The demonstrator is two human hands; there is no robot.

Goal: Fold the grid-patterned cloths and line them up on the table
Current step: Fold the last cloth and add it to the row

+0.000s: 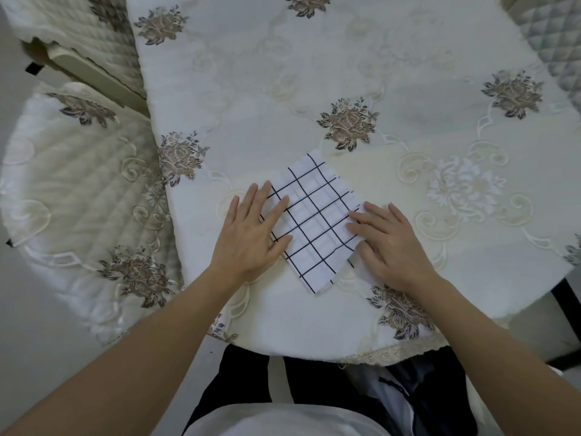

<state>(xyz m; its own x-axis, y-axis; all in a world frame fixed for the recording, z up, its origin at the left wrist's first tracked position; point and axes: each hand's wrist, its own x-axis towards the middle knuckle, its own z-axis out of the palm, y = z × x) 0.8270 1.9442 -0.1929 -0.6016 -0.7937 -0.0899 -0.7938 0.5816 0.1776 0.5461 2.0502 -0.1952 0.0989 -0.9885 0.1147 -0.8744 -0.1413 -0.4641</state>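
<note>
Underlying grid cloth [314, 221], cream flower-embroidered tablecloth [314, 73]

Cream embroidered tablecloth [345, 58], brown floral motifs, spreading across centre of frame. Quilted chair cover [78, 184] lying at left; second quilted cover [103, 48] showing at upper left. Grey quilted cushion [553, 42] peeking in at upper right. Dark garment [245, 382] showing at bottom centre.

floral tablecloth [345, 73], quilted chair cushions [78, 190], pale floor [31, 357]
</note>
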